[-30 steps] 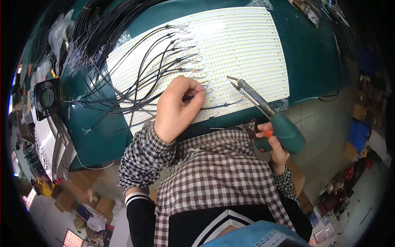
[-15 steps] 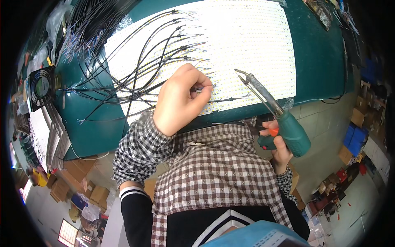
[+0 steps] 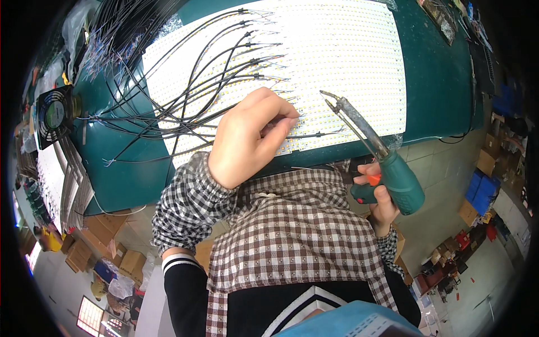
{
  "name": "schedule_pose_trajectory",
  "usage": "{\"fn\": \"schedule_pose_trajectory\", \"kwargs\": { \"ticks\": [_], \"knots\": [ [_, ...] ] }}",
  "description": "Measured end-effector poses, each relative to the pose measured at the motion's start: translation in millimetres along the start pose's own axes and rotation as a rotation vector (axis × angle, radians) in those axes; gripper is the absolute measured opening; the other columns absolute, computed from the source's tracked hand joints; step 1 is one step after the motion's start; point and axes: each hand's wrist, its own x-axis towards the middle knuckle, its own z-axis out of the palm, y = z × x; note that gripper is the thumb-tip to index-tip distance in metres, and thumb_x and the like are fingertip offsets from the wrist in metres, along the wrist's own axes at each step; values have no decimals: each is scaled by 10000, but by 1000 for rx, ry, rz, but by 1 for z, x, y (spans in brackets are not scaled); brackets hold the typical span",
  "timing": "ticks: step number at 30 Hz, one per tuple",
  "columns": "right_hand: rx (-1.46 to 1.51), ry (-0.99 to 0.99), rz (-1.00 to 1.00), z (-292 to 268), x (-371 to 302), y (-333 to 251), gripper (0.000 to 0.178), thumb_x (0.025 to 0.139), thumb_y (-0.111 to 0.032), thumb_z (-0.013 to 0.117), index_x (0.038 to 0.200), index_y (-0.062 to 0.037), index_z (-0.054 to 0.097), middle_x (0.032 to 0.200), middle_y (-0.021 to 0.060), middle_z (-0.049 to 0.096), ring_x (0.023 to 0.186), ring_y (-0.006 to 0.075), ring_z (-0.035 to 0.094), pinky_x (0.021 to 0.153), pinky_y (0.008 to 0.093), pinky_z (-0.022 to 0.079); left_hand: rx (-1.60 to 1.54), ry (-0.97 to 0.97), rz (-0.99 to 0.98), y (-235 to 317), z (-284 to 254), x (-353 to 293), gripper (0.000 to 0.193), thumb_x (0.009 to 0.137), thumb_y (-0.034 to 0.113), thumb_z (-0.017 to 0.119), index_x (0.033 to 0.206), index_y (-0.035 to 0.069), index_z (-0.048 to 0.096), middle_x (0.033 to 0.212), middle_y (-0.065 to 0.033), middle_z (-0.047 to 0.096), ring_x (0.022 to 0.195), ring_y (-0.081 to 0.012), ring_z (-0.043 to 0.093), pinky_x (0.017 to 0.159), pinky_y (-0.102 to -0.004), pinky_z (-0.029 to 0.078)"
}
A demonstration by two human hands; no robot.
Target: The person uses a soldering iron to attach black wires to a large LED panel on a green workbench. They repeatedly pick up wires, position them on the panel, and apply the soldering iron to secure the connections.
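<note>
A white LED board [image 3: 359,73], dotted with rows of small yellowish chips, lies on the green table. Several black cables [image 3: 216,73] cross its left half, their thin stripped wires fanning out near the middle. Over the board's near part, my left hand [image 3: 247,140] is closed in a pinch on a cable's thin wire end [image 3: 299,116]; the rest of that cable is hidden beneath the hand. My right hand [image 3: 384,209] grips a green soldering gun [image 3: 402,182] at the board's near right edge. Its metal tip points up and left, apart from the pinched wire.
A bundle of black cables [image 3: 126,31] lies at the far left. A small black fan [image 3: 54,115] stands on the left table edge, above stacked white panels [image 3: 64,180]. Cardboard boxes [image 3: 106,230] and blue bins [image 3: 482,190] are on the floor around.
My left hand has shifted slightly right with the pinched wire. The soldering gun in my right hand has hardly moved.
</note>
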Motion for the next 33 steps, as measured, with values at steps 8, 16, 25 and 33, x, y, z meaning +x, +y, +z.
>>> {"fn": "schedule_pose_trajectory", "kwargs": {
  "ticks": [8, 16, 25, 33],
  "knots": [
    [675, -112, -21, 38, 51, 3, 469, 958, -348, 603, 1211, 44, 548, 1014, 141, 637, 973, 294, 670, 1040, 570, 434, -140, -83, 5, -5, 6, -2, 77, 863, 50, 673, 911, 13, 625, 873, -63, 580, 771, -152, 571, 638, -267, 466],
    [658, -277, 0, 55, 65, 13, 433, 972, -301, 598, 1220, 49, 543, 1025, 139, 637, 984, 294, 665, 1053, 556, 433, -176, -61, 64, -13, 7, -3, 113, 881, 106, 679, 920, 12, 629, 871, -90, 574, 738, -200, 580, 628, -300, 488],
    [522, -315, 31, 56, 60, 18, 526, 980, -374, 568, 1327, 10, 477, 1047, 111, 603, 1010, 275, 622, 1054, 540, 429, -283, -38, -102, -11, 8, -3, 120, 861, 87, 687, 914, -6, 632, 866, -97, 604, 743, -189, 618, 646, -283, 504],
    [468, -278, 20, 57, 59, 20, 529, 976, -374, 571, 1323, 13, 478, 1045, 114, 591, 1010, 272, 611, 1049, 544, 430, -324, 9, -236, -13, 15, -7, 98, 879, 24, 674, 932, -33, 614, 890, -72, 639, 784, -132, 640, 681, -252, 519]
  ]
}}
